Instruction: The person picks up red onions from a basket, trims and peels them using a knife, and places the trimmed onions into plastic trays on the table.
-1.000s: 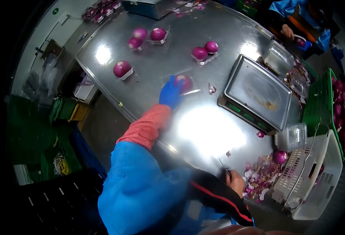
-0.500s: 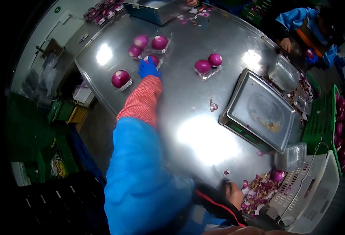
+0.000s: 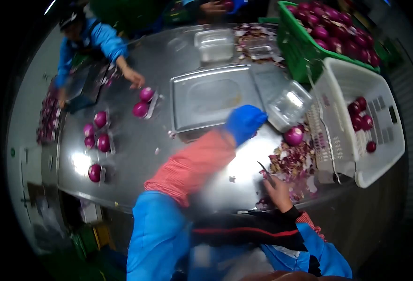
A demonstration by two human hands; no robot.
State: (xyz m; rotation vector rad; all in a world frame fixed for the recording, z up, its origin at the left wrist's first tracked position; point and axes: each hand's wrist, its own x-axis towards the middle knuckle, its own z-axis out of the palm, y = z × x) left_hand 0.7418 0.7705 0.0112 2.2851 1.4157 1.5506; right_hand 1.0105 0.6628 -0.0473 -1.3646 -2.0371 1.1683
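My left hand (image 3: 246, 122), in a blue glove, reaches across the front edge of the scale (image 3: 211, 100). Its fingertips are at the left rim of a clear plastic tray (image 3: 289, 105), and motion blur hides whether they grip it. My right hand (image 3: 277, 193), bare, is closed around a small knife (image 3: 265, 169) with the blade pointing up and left. Beside the knife lies a heap of onion peelings (image 3: 293, 161). A peeled red onion (image 3: 293, 136) rests on the heap, just below the clear tray.
Peeled onions in trays (image 3: 103, 142) stand at the table's left. A co-worker's hand (image 3: 132, 77) is near two onions (image 3: 141, 109). At right are a white crate (image 3: 379, 161) with several onions and a full green crate (image 3: 294, 56). Another clear tray (image 3: 214, 44) sits behind the scale.
My left hand has left the onion at the table's far left and swung right to the clear tray. The view has turned right. My right hand still holds the knife near the peelings.
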